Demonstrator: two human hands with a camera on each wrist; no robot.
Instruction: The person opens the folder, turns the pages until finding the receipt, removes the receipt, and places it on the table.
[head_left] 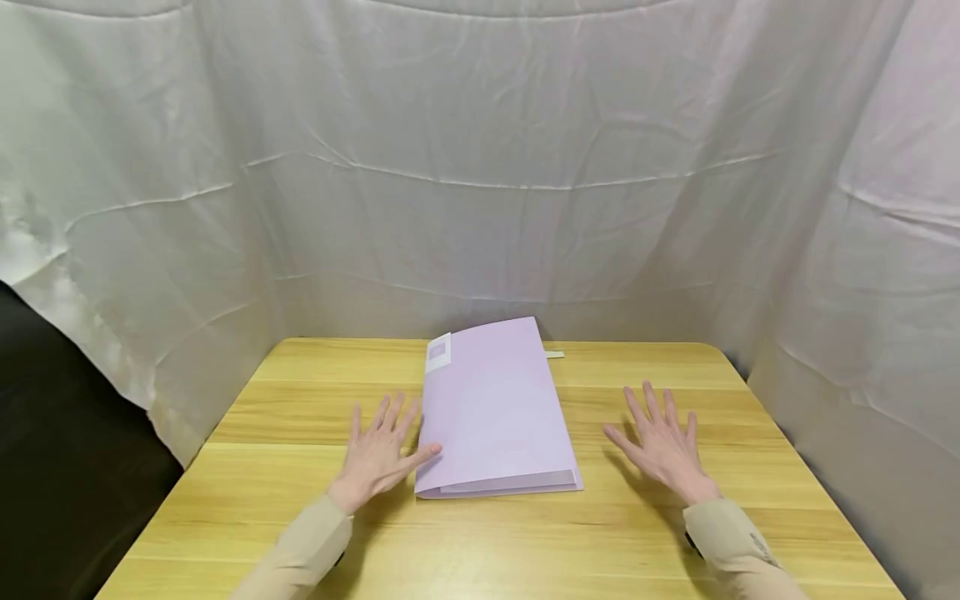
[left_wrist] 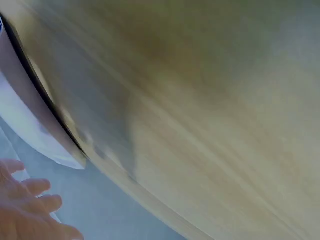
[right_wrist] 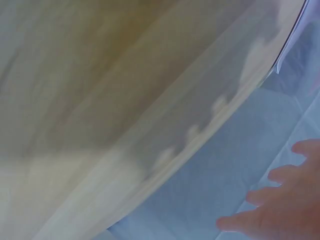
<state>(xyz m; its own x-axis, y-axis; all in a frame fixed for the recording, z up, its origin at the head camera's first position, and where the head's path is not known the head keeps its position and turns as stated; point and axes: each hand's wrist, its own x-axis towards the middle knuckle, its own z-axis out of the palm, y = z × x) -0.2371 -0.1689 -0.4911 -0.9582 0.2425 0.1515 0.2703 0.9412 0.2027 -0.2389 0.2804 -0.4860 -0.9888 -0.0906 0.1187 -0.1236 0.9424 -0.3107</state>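
A pale purple folder (head_left: 491, 408) lies closed on the wooden table, with a white label (head_left: 438, 352) at its upper left corner. From behind its right edge a small whitish strip (head_left: 554, 354) sticks out; the rest of that strip is hidden. My left hand (head_left: 378, 458) is spread, palm down, at the folder's left edge, its thumb overlapping the cover; whether it touches cannot be told. To the right of the folder, apart from it, my right hand (head_left: 663, 450) hovers over the table with fingers spread. Neither hand holds anything.
The light wooden table (head_left: 645, 550) has a rounded far edge. Pale grey curtains (head_left: 480, 167) hang behind it and at both sides. Something black (head_left: 67, 450) stands beyond the table's left edge.
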